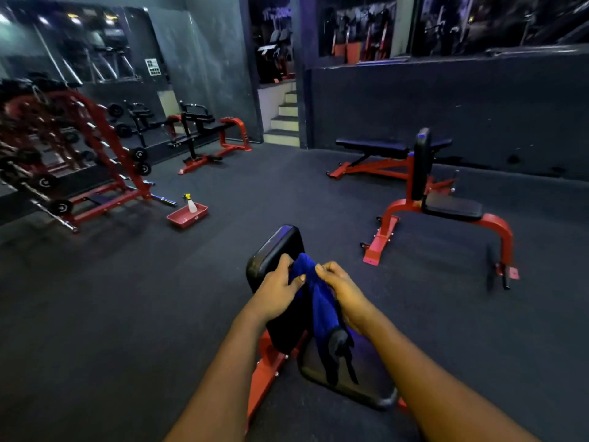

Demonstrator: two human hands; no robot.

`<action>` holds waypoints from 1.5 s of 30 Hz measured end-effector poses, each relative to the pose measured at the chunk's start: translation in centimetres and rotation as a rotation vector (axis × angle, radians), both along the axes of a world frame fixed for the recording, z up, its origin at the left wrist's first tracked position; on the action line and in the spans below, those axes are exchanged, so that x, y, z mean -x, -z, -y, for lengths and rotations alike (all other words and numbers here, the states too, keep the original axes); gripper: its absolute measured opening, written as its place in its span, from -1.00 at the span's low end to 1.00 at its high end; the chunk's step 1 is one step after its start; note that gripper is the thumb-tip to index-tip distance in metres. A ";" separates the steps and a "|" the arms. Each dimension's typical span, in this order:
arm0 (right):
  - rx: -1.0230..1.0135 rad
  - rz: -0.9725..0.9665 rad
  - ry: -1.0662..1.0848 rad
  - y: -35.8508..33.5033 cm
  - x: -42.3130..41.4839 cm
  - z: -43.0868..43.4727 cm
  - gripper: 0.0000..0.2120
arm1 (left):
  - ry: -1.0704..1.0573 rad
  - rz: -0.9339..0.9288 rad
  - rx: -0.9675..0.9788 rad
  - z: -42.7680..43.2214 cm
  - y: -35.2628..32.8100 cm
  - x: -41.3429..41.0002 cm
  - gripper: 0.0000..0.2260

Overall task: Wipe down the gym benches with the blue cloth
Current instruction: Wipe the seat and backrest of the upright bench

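Left hand (276, 288): clenched on the upper edge of the blue cloth (319, 301), beside the near bench's (350, 382) upright back pad (273, 250).
Right hand (341, 290): pinching the same cloth at its top.
Blue cloth: bunched between both hands, hanging over the seat pad.
Floor (127, 298): red tray (187, 215) holding a spray bottle (191, 204), well apart at left.
Far benches: another seat bench (446, 208) at right, a flat bench (371, 146) behind.
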State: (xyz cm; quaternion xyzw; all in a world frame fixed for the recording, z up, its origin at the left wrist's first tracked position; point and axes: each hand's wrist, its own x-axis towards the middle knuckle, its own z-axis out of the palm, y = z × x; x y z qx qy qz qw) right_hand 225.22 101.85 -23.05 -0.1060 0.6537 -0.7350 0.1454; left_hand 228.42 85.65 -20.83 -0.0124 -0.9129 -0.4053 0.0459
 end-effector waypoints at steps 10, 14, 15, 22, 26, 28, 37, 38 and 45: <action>-0.328 -0.238 0.251 -1.9 -8.1 -2.0 -0.68 | 0.208 -0.042 0.064 1.7 -2.9 -5.9 -0.73; -0.343 -0.185 0.334 -2.2 -10.4 -5.2 -0.71 | 0.258 0.073 0.159 0.7 -3.1 -6.5 -0.75; -0.334 -0.159 0.340 -2.3 -10.8 -5.9 -0.75 | 0.275 0.073 0.165 0.1 -3.1 -6.7 -0.79; -0.227 -0.053 0.333 -3.4 -13.5 -14.0 -0.97 | 0.384 -0.058 0.174 -8.6 -3.8 -7.3 -0.87; -0.316 -0.097 0.466 -3.4 -14.1 -20.0 -0.52 | 0.443 -0.114 0.076 -14.3 -4.4 -7.4 -0.93; -0.383 -0.115 0.591 -3.4 -14.2 -23.4 -0.60 | 0.484 -0.122 0.053 -18.1 -5.0 -7.6 -0.89; -0.240 -0.086 0.241 -4.3 -16.0 -35.4 -0.76 | 0.477 -0.081 0.022 -35.4 -7.3 -7.6 -0.89; -0.253 -0.100 0.256 -4.4 -15.8 -36.0 -0.68 | 0.476 -0.052 0.005 -36.6 -7.6 -7.6 -0.89; -0.429 -0.178 0.487 -3.9 -13.8 -43.2 -0.83 | 0.392 -0.066 0.065 -40.4 -7.8 -6.4 -0.94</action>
